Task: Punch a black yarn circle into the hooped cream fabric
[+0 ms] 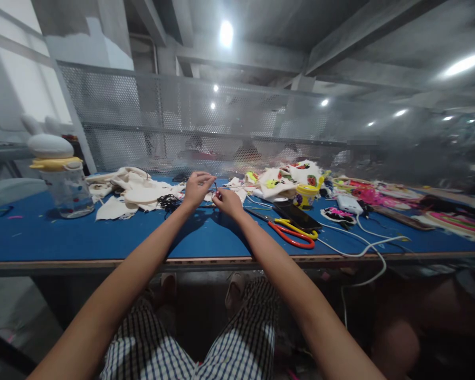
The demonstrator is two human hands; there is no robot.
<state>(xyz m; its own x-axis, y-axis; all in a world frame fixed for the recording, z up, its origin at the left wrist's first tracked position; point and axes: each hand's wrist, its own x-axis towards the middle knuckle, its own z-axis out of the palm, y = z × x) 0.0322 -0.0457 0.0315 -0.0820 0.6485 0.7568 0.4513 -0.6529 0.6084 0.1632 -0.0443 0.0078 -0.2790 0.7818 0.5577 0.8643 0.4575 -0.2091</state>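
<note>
Thread (214,191) pinched between both hands, arms outstretched

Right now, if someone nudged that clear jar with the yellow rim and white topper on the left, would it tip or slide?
The clear jar would probably slide rather than tip: its base looks wide and sits flat on the blue table. The bulky white topper may make it somewhat top-heavy. It looks mostly empty, so likely light; if it fell on its side, it might roll.

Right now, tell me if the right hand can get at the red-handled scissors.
Probably yes. The right hand is pinching something small beside the left hand, and the red-handled scissors lie open on the blue table just to its right, with nothing lying between them.
</note>
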